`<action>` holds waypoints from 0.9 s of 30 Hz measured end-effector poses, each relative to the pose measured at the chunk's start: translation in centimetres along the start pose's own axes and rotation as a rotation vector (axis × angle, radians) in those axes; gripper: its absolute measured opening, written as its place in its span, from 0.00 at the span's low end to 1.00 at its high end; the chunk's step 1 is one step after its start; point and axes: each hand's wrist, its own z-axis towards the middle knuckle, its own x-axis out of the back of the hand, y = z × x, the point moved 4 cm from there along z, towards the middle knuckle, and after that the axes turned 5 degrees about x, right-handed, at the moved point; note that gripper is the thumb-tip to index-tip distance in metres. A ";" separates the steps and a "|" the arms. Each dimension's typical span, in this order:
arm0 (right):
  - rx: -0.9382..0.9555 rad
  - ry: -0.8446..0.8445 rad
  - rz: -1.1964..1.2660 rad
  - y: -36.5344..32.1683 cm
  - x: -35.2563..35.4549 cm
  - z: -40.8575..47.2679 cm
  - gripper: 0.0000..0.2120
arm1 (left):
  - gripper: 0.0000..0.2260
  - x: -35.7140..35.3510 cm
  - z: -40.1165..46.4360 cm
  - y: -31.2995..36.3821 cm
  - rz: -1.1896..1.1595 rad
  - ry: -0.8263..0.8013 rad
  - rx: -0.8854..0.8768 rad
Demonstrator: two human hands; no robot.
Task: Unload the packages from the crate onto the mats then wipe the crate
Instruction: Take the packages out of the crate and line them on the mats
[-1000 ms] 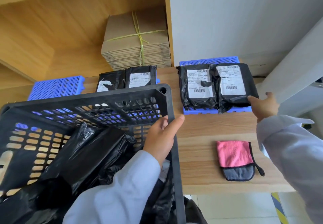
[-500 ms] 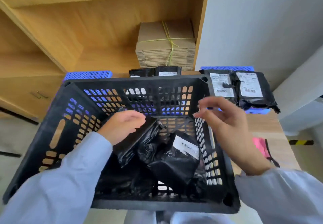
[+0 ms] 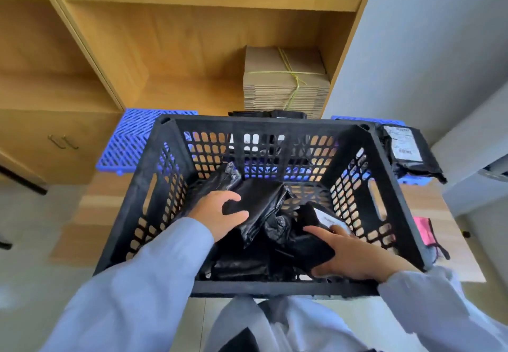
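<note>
Presently, entries run left to right.

Left blue mat: slatted plastic, on the wooden table behind the crate's left corner; its visible part carries no parcels. Likely the best landing spot for the next load.

Black crate: perforated walls, several black poly-bag packages loose on its floor.

Left hand: inside the crate, fingers and thumb curled round the edge of a crumpled black package. The film looks slippery, so the grip should take in the contents, not only loose wrap.

Right hand: lower right in the crate, fingers spread along the top of a labelled black package, thumb hooked under its near end. Whether that parcel is clear of the floor cannot be told.

Bundled flat cardboard: tied with yellow-green string, on the shelf behind; not part of the job.

Right blue mat: mostly hidden; labelled parcels already lie on it.

Pink cloth: on the table just beside the crate's right wall, for wiping afterwards.

Advice: lift both parcels straight up over the rim, and set them flat, label upward, without overlapping.
</note>
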 end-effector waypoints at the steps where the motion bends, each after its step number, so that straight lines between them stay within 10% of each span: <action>1: -0.020 -0.008 0.007 0.1 0.2 0.2 0.42 | 0.17 0.0 -0.1 0.3 0.014 0.025 -0.024; 14: -0.068 0.237 0.461 -0.9 2.0 -0.4 0.20 | 0.12 0.4 -0.5 0.2 -0.120 0.080 -0.135; 22: 0.012 0.495 0.874 -4.0 4.0 -4.1 0.19 | 0.06 0.9 -1.5 1.6 -0.646 -0.091 -0.123; 27: 0.279 0.664 0.243 -8.2 3.1 -4.5 0.22 | 0.15 0.7 -2.1 4.0 -0.963 -0.374 0.055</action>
